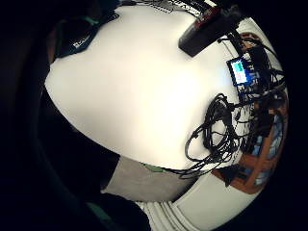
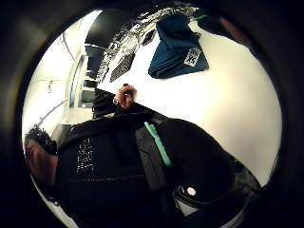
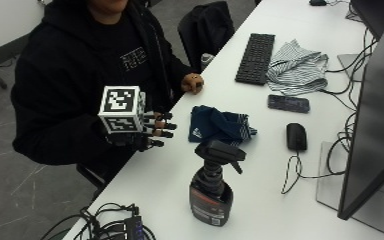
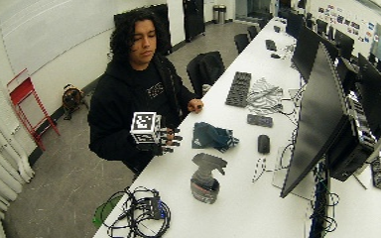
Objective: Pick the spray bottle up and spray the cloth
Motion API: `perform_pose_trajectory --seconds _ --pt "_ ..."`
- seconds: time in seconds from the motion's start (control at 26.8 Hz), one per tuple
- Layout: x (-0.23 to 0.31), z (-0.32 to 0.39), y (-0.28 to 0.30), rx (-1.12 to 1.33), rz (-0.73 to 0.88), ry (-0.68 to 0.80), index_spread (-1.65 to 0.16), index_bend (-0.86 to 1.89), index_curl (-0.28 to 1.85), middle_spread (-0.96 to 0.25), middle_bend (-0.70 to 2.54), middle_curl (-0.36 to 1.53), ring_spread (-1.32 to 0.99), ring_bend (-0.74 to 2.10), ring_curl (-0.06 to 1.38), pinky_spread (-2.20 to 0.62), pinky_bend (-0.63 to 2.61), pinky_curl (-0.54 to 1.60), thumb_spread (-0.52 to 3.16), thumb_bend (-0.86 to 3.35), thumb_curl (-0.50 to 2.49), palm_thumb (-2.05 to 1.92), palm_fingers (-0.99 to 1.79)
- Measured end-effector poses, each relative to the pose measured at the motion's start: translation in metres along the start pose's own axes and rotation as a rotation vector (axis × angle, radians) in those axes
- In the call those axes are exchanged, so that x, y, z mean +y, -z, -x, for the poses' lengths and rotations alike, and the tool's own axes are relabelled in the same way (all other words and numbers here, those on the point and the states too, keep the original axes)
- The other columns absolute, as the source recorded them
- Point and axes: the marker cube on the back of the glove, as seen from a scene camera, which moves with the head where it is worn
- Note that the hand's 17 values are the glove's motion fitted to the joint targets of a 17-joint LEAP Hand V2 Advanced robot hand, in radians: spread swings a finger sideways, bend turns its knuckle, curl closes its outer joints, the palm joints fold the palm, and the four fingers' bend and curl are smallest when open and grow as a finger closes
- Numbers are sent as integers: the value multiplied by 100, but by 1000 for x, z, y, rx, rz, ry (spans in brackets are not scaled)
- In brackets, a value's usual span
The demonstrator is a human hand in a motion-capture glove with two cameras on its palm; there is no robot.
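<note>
A dark spray bottle [image 3: 212, 192] with a black trigger head [image 3: 220, 151] stands upright on the white table [image 3: 172, 175], near its front edge. Beyond it lies a crumpled dark blue cloth [image 3: 218, 125]. My gloved right hand [image 3: 149, 132] hovers at the table's edge, to the left of bottle and cloth, touching neither. Its fingers are stretched out and hold nothing. The bare left hand [image 3: 193, 82] rests on the table edge further back. The little finger side palm view shows the bottle [image 1: 207, 29] and the cloth [image 1: 79, 38] on the table; the thumb side view shows the cloth [image 2: 178, 45].
A black keyboard [image 3: 255, 57], a striped cloth [image 3: 297, 65], a phone [image 3: 288, 103] and a mouse [image 3: 296, 136] lie behind the blue cloth. A big monitor [image 3: 378, 125] stands at the right. A cable tangle [image 3: 112, 225] sits at the near corner.
</note>
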Motion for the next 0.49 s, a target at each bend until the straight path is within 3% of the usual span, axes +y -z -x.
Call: perform_pose_trajectory --seconds 0.49 --pt "0 -3 -4 4 -6 -4 -38 14 16 -11 24 19 -13 39 20 13 40 22 97 11 11 27 46"
